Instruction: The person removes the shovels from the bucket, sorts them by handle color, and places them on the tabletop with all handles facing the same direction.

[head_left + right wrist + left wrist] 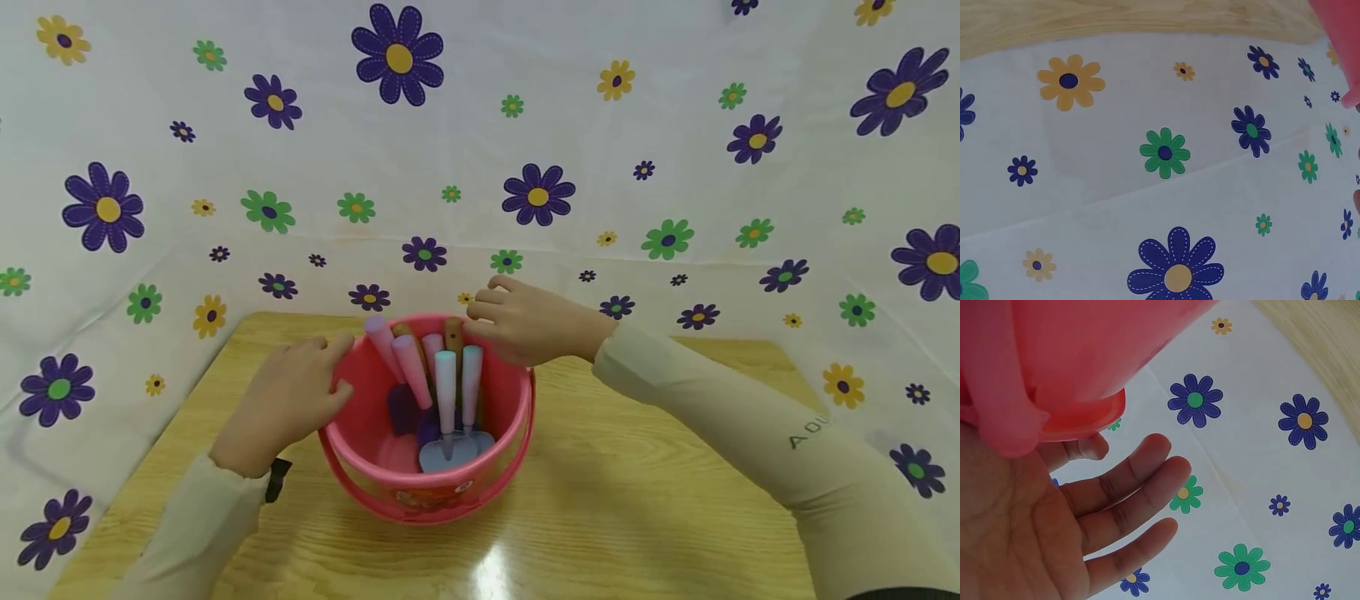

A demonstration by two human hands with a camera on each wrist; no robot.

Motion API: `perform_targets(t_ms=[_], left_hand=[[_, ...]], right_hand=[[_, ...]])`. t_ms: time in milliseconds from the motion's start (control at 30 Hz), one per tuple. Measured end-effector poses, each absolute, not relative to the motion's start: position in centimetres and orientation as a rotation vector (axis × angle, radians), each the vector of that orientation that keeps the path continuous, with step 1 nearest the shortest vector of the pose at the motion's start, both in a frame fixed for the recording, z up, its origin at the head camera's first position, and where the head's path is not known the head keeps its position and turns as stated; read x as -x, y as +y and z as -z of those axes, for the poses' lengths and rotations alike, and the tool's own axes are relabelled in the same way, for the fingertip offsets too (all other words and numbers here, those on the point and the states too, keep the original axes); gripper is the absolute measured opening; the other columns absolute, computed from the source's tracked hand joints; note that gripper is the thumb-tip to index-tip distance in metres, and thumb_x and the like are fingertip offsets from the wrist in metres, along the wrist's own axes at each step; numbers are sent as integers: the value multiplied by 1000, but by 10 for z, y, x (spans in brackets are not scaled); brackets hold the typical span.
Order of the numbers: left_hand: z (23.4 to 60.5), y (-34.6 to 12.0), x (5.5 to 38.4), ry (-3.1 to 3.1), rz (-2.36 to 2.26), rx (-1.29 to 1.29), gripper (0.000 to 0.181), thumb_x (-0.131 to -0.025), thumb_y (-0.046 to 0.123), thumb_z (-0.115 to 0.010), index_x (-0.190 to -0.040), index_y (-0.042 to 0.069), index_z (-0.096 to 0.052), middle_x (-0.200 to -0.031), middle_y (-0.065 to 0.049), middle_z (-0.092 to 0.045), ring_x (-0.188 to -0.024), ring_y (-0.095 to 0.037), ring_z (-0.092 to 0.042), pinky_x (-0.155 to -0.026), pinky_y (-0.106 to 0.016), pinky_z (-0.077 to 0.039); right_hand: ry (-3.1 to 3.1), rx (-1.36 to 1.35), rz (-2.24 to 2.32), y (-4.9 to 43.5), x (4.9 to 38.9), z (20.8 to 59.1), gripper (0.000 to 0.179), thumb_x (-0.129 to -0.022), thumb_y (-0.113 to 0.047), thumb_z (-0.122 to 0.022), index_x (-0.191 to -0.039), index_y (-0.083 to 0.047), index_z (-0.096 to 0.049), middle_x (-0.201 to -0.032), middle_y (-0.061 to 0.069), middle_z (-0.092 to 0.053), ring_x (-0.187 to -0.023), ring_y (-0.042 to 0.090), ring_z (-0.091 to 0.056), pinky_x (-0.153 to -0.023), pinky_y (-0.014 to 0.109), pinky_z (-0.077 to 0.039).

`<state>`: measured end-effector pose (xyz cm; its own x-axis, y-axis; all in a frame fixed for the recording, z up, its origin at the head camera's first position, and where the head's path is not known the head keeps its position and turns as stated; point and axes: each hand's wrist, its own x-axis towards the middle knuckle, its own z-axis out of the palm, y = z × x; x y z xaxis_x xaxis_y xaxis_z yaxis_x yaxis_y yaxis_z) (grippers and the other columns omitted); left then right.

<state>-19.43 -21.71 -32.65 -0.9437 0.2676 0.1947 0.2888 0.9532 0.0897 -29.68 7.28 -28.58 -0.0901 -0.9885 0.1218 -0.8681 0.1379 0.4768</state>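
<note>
A red-pink bucket (431, 480) stands on the table, its handle lowered along the front. Inside lean several small garden tools: pink handles (411, 371), brown wooden handles (453, 333), and two pale handles (446, 392) whose light-blue shovel blades (456, 451) rest low at the front. My left hand (288, 400) is at the left rim, thumb over the edge. In the left wrist view the palm lies beside the handle joint (1013, 434), fingers extended loosely. At the back right rim, my right hand (517, 321) has loosely bent fingers; its thumb is hidden.
The wooden table (637, 500) extends on both sides of the bucket. A white flower-print cloth (465, 133) hangs behind the table and along its sides. A dark strap (278, 481) shows at the left wrist.
</note>
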Motion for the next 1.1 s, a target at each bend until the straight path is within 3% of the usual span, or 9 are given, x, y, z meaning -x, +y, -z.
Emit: perform_targets(t_ms=[233, 400, 567, 867, 1100], left_hand=[[324, -215, 193, -2945, 182, 412, 39, -81, 18, -55, -117, 5, -51, -83, -11, -58, -71, -24, -55, -67, -43, -46], [324, -215, 192, -2962, 180, 400, 43, -81, 19, -56, -121, 5, -50, -87, -13, -59, -73, -25, -57, -70, -45, -48], [325, -216, 192, -2960, 170, 404, 45, -81, 19, -57, -123, 4, -50, -89, -14, -60, -73, -25, -57, -69, -45, -49], [326, -216, 192, -2937, 163, 401, 41, -81, 19, -57, -119, 4, -52, -86, -14, -61, -69, -25, -57, -68, -43, -49], [326, -217, 193, -2921, 183, 415, 32, -80, 17, -56, -109, 6, -52, -75, -7, -56, -63, -20, -51, -61, -36, -43]], right_hand=[[-1852, -1906, 487, 38, 297, 283, 23, -91, -22, -51, -110, -13, -60, -107, 4, -65, -102, 20, -57, -96, 37, -43], [-1766, -2010, 537, 14, 295, 290, 28, -93, -25, -54, -118, -15, -59, -122, 4, -61, -116, 20, -53, -100, 38, -41], [-1703, -2044, 574, 1, 296, 296, 26, -95, -24, -49, -119, -18, -58, -124, 1, -58, -120, 20, -49, -101, 39, -39], [-1630, -2011, 779, -8, 295, 297, 33, -96, -26, -47, -127, -19, -56, -132, 2, -53, -121, 21, -46, -99, 36, -38], [-1676, -2002, 802, -10, 293, 293, 27, -95, -25, -51, -120, -19, -59, -121, 1, -55, -116, 19, -46, -97, 34, -39]])
